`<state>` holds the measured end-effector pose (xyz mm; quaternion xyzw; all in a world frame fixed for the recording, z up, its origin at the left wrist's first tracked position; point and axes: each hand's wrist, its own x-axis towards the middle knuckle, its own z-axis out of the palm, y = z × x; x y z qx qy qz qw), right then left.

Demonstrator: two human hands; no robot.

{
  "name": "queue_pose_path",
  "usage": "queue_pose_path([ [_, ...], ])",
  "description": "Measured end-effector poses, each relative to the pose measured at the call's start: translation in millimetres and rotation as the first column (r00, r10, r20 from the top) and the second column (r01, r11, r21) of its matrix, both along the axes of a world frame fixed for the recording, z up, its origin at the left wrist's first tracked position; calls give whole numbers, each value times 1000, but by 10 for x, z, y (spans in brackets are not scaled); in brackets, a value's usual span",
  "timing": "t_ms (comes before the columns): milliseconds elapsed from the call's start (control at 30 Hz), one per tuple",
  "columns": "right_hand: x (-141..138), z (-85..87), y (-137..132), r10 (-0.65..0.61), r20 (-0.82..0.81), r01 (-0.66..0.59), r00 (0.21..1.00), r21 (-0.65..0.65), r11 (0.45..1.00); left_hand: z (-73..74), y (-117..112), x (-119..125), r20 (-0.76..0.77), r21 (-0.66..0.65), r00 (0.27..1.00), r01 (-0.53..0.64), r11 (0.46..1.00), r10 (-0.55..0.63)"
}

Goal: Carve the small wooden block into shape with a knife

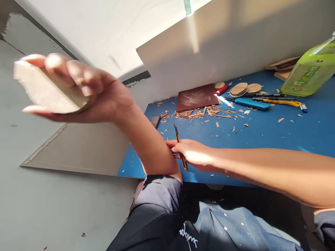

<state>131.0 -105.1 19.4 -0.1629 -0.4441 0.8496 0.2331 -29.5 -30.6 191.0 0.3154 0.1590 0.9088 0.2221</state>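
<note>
Raised at the upper left, my left hand (102, 87) is closed round a pale wooden piece (49, 89) with a flat face and angled edges. Both are slightly blurred. Low over the front of the blue table, my right hand (192, 151) grips a craft knife (184, 164) with a dark blade pointing up and away. The right fingertips are close to my left forearm; whether they touch it I cannot tell. Beyond the knife, wood shavings (206, 112) lie scattered beside a brown sheet of sandpaper (197, 97).
On the blue table (300, 136) are a blue cutter (252, 103), a yellow-handled tool (285, 102), a red-handled tool (223, 89) and round wooden slices (239, 89). A green bottle (311, 71) stands at the right near stacked wood (284, 64). Walls close off the left and back.
</note>
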Motion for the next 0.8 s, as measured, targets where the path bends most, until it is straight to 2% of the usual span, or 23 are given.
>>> queue_pose_path([
  [33,20,76,67,-46,-36,47,998,13,999,-85,175,16,-108,165,991,92,982,-74],
  [67,49,145,152,-121,-77,124,990,29,992,-184,349,32,-209,217,965,206,954,-161],
  [133,109,206,340,-337,-169,351,926,58,935,-401,669,69,-286,133,910,348,928,-300],
  [200,122,105,472,-469,-203,495,860,108,862,-602,916,112,-263,70,914,339,938,-311],
  [233,98,-6,497,-498,-176,521,849,124,845,-681,1006,130,-255,43,917,328,944,-307],
  [267,55,-140,492,-491,-121,504,863,133,853,-741,1071,142,-256,26,917,322,946,-305],
  [300,-2,-281,463,-428,-43,430,903,131,893,-780,1114,144,-253,9,921,309,951,-297],
  [333,-65,-405,420,-297,37,291,954,117,950,-801,1136,137,-256,-14,925,288,958,-282],
  [367,-124,-494,376,-178,102,170,979,80,982,-806,1141,121,-271,-45,927,258,965,-261],
  [400,-169,-535,343,-99,150,96,984,25,995,-798,1133,98,-298,-84,925,222,972,-237],
  [433,-193,-522,328,-77,180,81,981,-16,997,-784,1117,73,-337,-129,917,180,975,-214],
  [500,-168,-368,367,-148,144,156,978,-43,987,-754,1084,37,-418,-217,888,106,970,-191],
  [533,-127,-260,414,-226,81,230,971,-36,973,-747,1074,34,-434,-251,880,87,964,-193],
  [600,-30,-79,519,-408,-63,408,911,-16,913,-758,1078,67,-395,-277,893,107,955,-215],
  [667,27,-22,577,-550,-55,551,833,10,834,-796,1105,141,-303,-241,921,174,955,-245],
  [700,32,-41,578,-577,42,577,816,11,817,-817,1120,184,-266,-217,930,200,956,-254],
  [733,23,-78,564,-558,176,567,811,0,824,-836,1131,225,-249,-223,932,211,952,-265],
  [767,6,-118,542,-486,287,514,826,-27,857,-852,1138,259,-245,-248,930,212,945,-273],
  [800,-10,-150,520,-394,322,434,861,-62,899,-863,1141,284,-249,-277,928,205,939,-277],
])
